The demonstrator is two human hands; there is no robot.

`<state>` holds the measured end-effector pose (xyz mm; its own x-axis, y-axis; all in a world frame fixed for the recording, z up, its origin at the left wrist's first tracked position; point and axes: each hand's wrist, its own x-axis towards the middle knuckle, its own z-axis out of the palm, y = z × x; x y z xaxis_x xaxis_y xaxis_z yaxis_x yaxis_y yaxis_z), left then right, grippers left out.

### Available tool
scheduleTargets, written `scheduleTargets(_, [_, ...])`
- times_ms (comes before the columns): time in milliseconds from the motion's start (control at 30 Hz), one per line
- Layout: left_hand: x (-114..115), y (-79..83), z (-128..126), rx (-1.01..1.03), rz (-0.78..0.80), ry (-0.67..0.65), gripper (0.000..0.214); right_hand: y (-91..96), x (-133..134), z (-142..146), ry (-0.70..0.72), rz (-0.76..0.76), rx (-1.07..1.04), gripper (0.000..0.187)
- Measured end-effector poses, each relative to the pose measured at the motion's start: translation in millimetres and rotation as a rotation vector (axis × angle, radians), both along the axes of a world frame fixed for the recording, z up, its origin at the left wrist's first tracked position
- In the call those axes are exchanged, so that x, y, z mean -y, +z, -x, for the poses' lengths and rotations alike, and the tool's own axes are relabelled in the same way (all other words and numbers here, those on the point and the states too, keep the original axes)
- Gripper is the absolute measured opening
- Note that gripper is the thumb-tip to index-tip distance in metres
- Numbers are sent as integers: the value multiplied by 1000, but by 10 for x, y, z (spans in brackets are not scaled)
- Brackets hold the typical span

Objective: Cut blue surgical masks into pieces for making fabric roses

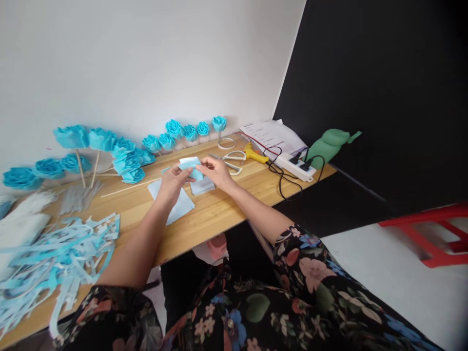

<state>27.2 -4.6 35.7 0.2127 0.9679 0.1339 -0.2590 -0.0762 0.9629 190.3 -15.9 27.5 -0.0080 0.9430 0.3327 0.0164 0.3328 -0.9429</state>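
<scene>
Between both hands, above the wooden table (219,209), is a small piece of light blue paper (193,169). My left hand (173,181) grips its left side, thumb on top. At its right side, my right hand (216,171) pinches the edge between thumb and fingers. Beneath the hands lie pale blue paper sheets (182,207) on the left and a small stack of cut paper (202,186) on the right. White-handled scissors (235,155) rest just beyond my right hand, partly hidden by it.
Blue paper roses (126,158) on sticks line the wall. Blue and white paper strips (69,258) heap at the left. To the right are a yellow glue gun (255,154), a roll of tape (226,143), a power strip (297,167) with black cords, printed papers (272,136) and a red stool (431,236).
</scene>
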Motion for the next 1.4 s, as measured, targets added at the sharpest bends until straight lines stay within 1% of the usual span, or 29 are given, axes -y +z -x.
scheduleTargets(100, [4, 0, 1, -41, -35, 36, 43, -40, -18, -12, -2, -22, -15, 32])
scheduleTargets(200, [3, 11, 8, -76, -129, 96, 37, -46, -31, -58, -17, -68, -14, 31])
scheduleTargets(267, [-8, 13, 18, -117, -185, 132, 33, -25, -26, -106, -37, -106, -1, 35])
scheduleTargets(333, [-22, 6, 32, -188, -226, 146, 28, 10, -3, -154, -32, -147, 43, 44])
scheduleTargets(400, [-26, -2, 41, -281, -253, 153, 26, 49, 33, -188, -15, -206, 131, 49])
scheduleTargets(467, [-10, -6, 36, -379, -284, 155, 24, 77, 67, -196, -9, -284, 237, 51])
scheduleTargets(533, [22, -2, 16, -464, -332, 142, 21, 82, 85, -182, -20, -363, 321, 47])
scheduleTargets(600, [61, 5, -12, -531, -377, 116, 22, 66, 82, -161, -39, -421, 379, 33])
scheduleTargets(667, [94, 10, -37, -565, -389, 83, 27, 41, 67, -149, -86, -446, 404, 19])
scheduleTargets(800, [113, 20, -47, -525, -302, 31, 32, 16, 38, -165, -203, -463, 356, 21])
scheduleTargets(900, [104, 40, -31, -487, -242, 33, 34, 17, 25, -179, -226, -451, 311, 22])
scheduleTargets(1000, [101, 63, -18, -508, -250, 35, 36, 14, 17, -183, -249, -427, 304, 23])
scheduleTargets(1100, [105, 78, -14, -544, -292, 30, 35, 7, 19, -183, -268, -445, 321, 23])
scheduleTargets(1233, [102, 76, -10, -552, -347, 61, 27, 5, 46, -155, -249, -451, 430, 24])
scheduleTargets(1333, [82, 57, -7, -541, -338, 94, 23, 11, 75, -107, -194, -395, 490, 24])
scheduleTargets(1400, [61, 38, -4, -501, -313, 102, 23, 17, 88, -79, -156, -334, 461, 22])
